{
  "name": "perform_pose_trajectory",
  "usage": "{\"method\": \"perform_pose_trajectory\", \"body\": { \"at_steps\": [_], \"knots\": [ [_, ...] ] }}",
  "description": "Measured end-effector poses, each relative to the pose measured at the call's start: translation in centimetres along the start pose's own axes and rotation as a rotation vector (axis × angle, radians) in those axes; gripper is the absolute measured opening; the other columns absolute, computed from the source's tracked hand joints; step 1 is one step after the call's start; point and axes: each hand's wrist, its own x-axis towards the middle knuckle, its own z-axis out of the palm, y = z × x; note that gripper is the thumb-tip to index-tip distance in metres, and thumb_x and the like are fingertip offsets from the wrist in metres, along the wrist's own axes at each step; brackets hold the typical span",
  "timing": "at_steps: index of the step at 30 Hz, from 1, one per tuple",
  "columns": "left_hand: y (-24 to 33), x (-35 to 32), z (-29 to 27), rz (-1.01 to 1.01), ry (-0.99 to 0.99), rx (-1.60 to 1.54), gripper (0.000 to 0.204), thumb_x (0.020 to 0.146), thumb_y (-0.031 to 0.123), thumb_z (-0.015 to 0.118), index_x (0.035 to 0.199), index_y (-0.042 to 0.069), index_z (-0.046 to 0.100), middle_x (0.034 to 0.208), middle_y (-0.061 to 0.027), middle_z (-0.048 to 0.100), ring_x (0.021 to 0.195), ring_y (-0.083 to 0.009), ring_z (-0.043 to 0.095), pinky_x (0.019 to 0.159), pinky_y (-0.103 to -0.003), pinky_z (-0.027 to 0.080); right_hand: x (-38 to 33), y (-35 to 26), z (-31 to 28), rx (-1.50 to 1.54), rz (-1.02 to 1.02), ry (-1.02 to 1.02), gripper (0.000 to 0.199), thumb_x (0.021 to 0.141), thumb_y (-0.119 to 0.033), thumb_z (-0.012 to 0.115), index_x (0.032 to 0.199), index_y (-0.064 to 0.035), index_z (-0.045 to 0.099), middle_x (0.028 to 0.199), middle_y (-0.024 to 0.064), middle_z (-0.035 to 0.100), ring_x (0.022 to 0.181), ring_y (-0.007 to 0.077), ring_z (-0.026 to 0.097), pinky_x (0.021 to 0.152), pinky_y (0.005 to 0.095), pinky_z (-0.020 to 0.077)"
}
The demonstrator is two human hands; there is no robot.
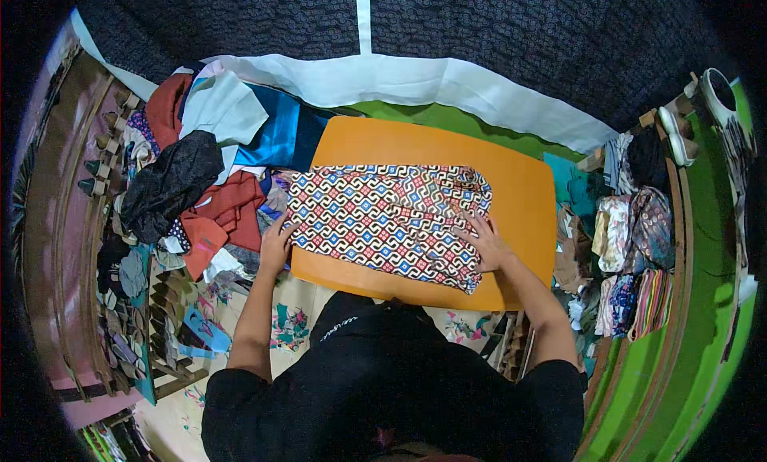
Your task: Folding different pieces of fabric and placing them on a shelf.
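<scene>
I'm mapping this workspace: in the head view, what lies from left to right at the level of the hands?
Heap of loose clothes → left hand → patterned cloth → right hand → bare orange table → stack of folded fabrics.

One orange surface (523,192) carries one patterned cloth (387,218). Two hands rest on it: the left hand (276,242) and the right hand (489,244). Two heaps of clothes flank it, a left heap (204,174) and a right heap (631,246).

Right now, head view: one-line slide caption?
Both hands, left hand and right hand, press a patterned cloth flat on an orange table, beside a fabric pile.
</scene>
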Motion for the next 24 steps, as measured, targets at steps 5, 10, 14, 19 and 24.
{"method": "perform_pose_trajectory", "body": {
  "at_steps": [5,10,14,19,24],
  "knots": [
    [-0.9,-0.3,0.1,-0.067,-0.011,-0.121,0.031,0.070,0.000,0.051,0.097,0.013,0.058,0.115,-0.0127,0.045,0.098,-0.0317,0.047,0.084,-0.037,0.038,-0.8,-0.3,0.7,-0.097,-0.054,-0.101,0.086,0.049,-0.018,0.072,0.125,-0.0285,0.033,0.137,0.0066,0.013,0.123,0.0360,0.014,0.098,0.0521,0.0160],
    [-2.7,-1.2,2.5,-0.133,0.056,-0.266,0.032,0.069,-0.002,0.051,0.099,0.007,0.054,0.111,-0.0125,0.048,0.099,-0.0290,0.048,0.084,-0.034,0.038,-1.6,-0.2,2.9,-0.018,-0.020,0.053,0.075,0.053,-0.004,0.061,0.122,-0.0232,0.038,0.135,0.0066,0.019,0.123,0.0362,0.015,0.099,0.0498,0.0171],
    [-4.4,-1.3,4.9,-0.714,0.020,-1.019,0.019,0.081,0.013,0.043,0.098,0.009,0.050,0.092,-0.0034,0.054,0.079,-0.0147,0.052,0.068,-0.026,0.041,-1.3,-0.5,1.7,0.099,0.030,0.088,0.069,0.054,-0.006,0.066,0.117,-0.0206,0.043,0.132,0.0079,0.025,0.113,0.0350,0.033,0.094,0.0432,0.0291],
    [-3.8,-1.3,4.6,-0.926,0.072,-1.487,0.030,0.084,0.034,0.039,0.084,0.007,0.052,0.074,-0.0005,0.054,0.062,-0.0076,0.047,0.052,-0.021,0.035,1.2,1.7,-0.8,0.203,0.249,0.128,0.065,0.055,-0.007,0.066,0.114,-0.0142,0.041,0.124,0.0189,0.030,0.109,0.0378,0.036,0.090,0.0395,0.0348],
    [-4.4,-1.2,7.1,-0.933,0.216,-0.746,0.032,0.072,0.024,0.060,0.087,-0.004,0.057,0.075,-0.0074,0.059,0.067,-0.0127,0.053,0.063,-0.026,0.041,6.3,7.8,3.8,0.341,0.749,0.890,0.069,0.060,-0.017,0.069,0.117,-0.0041,0.034,0.112,0.0193,0.041,0.091,0.0330,0.050,0.077,0.0378,0.0421]
  ]
}}
